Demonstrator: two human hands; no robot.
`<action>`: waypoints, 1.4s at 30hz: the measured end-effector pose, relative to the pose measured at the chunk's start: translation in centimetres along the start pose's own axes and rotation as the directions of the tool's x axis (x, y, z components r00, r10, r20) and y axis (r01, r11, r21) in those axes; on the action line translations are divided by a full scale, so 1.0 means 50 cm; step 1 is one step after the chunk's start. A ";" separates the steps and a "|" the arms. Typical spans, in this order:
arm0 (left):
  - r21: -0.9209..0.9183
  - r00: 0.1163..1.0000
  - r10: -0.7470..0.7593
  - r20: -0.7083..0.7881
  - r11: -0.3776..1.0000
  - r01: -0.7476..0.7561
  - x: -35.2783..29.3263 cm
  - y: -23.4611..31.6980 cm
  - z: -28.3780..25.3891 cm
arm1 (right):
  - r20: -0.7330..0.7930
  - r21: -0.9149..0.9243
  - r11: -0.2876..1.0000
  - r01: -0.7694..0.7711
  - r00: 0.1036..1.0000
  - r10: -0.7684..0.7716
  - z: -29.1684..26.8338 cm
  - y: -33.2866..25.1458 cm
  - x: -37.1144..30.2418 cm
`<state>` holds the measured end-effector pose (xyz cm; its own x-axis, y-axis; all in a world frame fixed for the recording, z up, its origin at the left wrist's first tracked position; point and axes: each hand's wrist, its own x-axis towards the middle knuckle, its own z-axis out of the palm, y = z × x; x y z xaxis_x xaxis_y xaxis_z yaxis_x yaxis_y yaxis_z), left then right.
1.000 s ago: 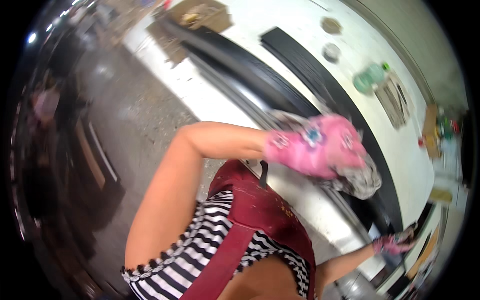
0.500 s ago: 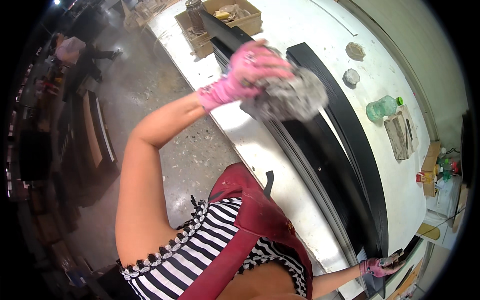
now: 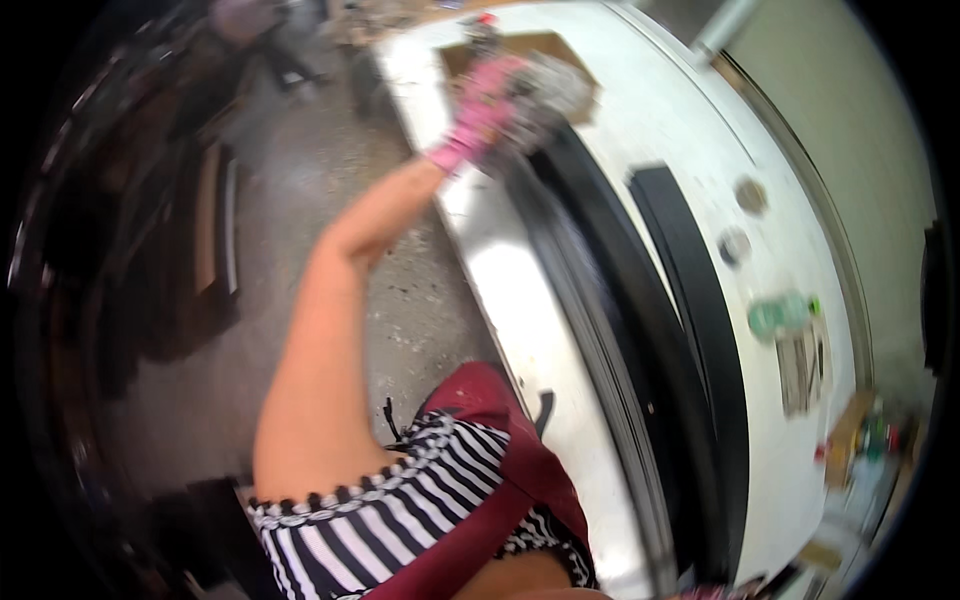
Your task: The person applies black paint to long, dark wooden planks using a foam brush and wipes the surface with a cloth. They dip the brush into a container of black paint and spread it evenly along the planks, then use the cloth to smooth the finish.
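My left hand (image 3: 488, 98), in a pink glove, is closed on a crumpled grey rag (image 3: 550, 100) at the far end of a long black panel (image 3: 610, 250). The rag is blurred and sits at the panel's end, in front of a cardboard box. Grooved edges run along the panel's near side. At the bottom edge of the picture only a sliver of my right hand (image 3: 712, 592) shows, also in a pink glove, by the panel's near end. Its fingers are cut off and smeared.
A second black strip (image 3: 690, 280) lies right of the panel on the white table (image 3: 520, 320). An open cardboard box (image 3: 585, 75) stands at the far end. A green bottle (image 3: 780, 316) lies by a greyish block (image 3: 800, 375). Concrete floor (image 3: 410, 300) borders the table's left side.
My left hand has carried the rag away from me along the panel to its far end. The view has shifted, and my right hand has slipped mostly out at the bottom.
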<state>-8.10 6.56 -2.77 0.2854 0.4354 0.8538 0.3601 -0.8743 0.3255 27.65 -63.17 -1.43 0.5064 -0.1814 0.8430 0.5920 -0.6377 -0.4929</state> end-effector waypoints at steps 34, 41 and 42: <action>-0.426 0.907 -0.418 -0.047 0.830 0.361 0.024 -0.103 0.003 | -0.205 -0.064 0.987 0.150 0.966 -0.160 -0.028 0.014 0.012; -0.688 0.677 -0.730 -0.096 0.540 0.485 -0.069 -0.065 -0.090 | -0.136 -0.396 0.874 0.280 0.924 -0.357 -0.026 -0.058 0.003; -0.653 0.592 -0.773 -0.229 0.573 0.495 -0.070 -0.036 -0.095 | -0.171 -0.333 0.915 0.228 0.940 -0.296 -0.031 -0.063 0.005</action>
<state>-13.96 5.59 -4.41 -0.3126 0.8843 0.3469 -0.2322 -0.4253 0.8748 24.95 -62.34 0.68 0.1934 -0.1097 0.9750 0.4486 -0.8739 -0.1873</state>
